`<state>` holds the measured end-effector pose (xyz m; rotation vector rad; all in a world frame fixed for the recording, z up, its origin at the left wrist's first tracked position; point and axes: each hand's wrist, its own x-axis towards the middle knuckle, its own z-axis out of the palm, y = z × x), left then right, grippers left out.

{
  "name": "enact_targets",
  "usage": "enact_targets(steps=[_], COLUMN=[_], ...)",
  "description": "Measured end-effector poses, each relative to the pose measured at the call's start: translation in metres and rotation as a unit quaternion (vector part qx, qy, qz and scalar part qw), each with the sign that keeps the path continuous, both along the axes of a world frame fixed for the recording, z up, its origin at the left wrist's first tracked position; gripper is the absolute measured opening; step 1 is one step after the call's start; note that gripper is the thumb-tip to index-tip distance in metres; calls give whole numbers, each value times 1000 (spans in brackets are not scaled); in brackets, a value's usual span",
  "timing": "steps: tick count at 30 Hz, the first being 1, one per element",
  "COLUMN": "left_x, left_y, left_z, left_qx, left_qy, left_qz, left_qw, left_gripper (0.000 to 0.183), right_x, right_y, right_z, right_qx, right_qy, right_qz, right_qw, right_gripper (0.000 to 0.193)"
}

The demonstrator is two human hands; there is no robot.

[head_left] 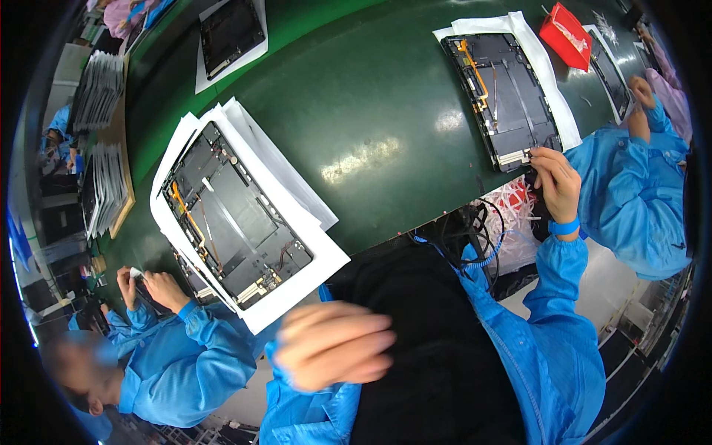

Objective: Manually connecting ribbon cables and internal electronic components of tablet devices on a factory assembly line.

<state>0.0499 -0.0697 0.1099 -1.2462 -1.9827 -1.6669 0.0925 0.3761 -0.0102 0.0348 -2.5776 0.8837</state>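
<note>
My right hand [558, 182], with a blue band at the wrist, pinches the near corner of an open tablet housing [512, 93]. This black shell lies on a white sheet [561, 111] on the green table and holds an orange flex cable along its left side. My left hand [334, 345] hovers in front of my body, off the table; motion smears its fingers, and I see nothing in it. Nearest to it, on the left, a second open tablet housing [241, 222] rests on several stacked white sheets [322, 259], its near end by the table edge.
The green table [371, 96] bears another black housing [231, 33] at the back and a red box [565, 37] at far right. Co-workers in blue sit to my left [185, 363] and right [630, 193]. Black cables [482, 226] and shredded paper [515, 208] lie below the edge.
</note>
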Motion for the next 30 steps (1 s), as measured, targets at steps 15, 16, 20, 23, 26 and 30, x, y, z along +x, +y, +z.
enact_targets(steps=[15,16,20,23,26,30], left_x=[-84,-87,-82,-66,-50,-38], left_y=[239,243,224,179,145,127], left_z=[-93,-97,-108,-104,-118,-137], left_qx=[298,276,196,153,113,61], left_qy=[-697,-691,-607,-567,-569,-551], left_qz=[-264,-249,-165,-136,-117,-78], left_qw=[596,620,752,798,806,829], left_gripper=[48,48,52,53,54,54], right_x=[-4,-5,17,36,15,-15], right_y=[-14,-15,-1,24,7,-40], right_z=[63,63,63,43,37,34], right_qx=[-146,-128,-174,-253,-241,-420], right_qy=[-6,22,39,100,3,-114], right_qz=[53,55,19,-144,-147,-67], right_qw=[988,990,984,952,959,898], right_gripper=[12,14,15,21,29,44])
